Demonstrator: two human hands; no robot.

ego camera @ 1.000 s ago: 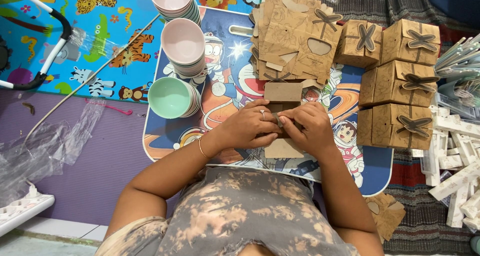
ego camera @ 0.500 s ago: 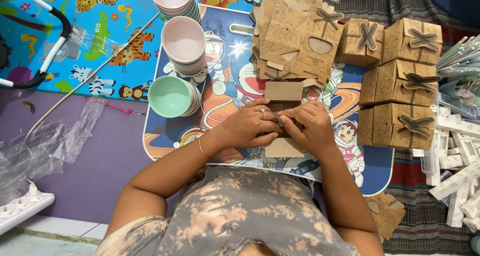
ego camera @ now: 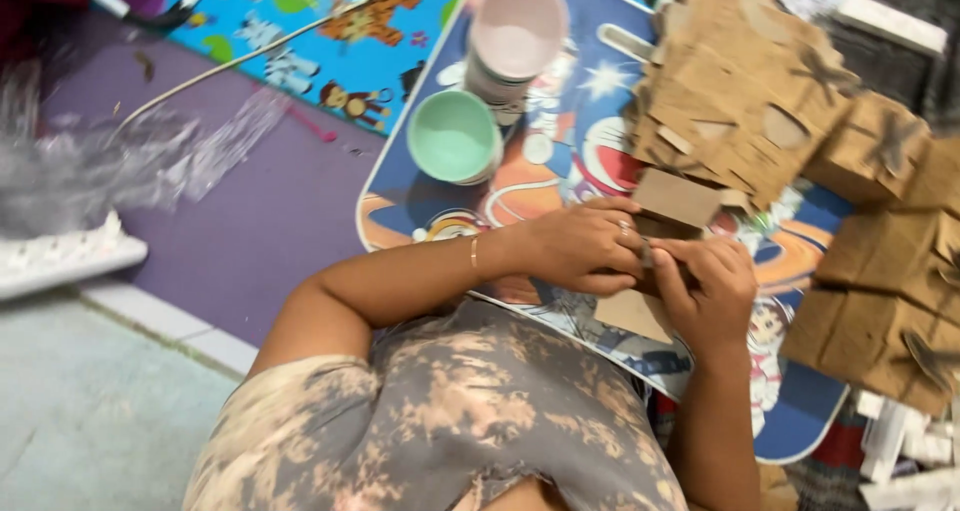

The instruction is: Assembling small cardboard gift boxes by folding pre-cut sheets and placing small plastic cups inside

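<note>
Cardboard boxes (ego camera: 880, 261), brown and square, were stacked at the right of a cartoon-printed table (ego camera: 560, 141), beside flat cut-outs (ego camera: 735, 91). A folded brown cardboard piece (ego camera: 672, 199) was clamped between the left hand (ego camera: 585, 246) and right hand (ego camera: 705, 286), fingers closed around it.

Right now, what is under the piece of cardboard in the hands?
Under the cardboard piece, held by the left hand and right hand, lies a small cartoon-printed table. The hands and cardboard cover that part of the table's picture.
</note>
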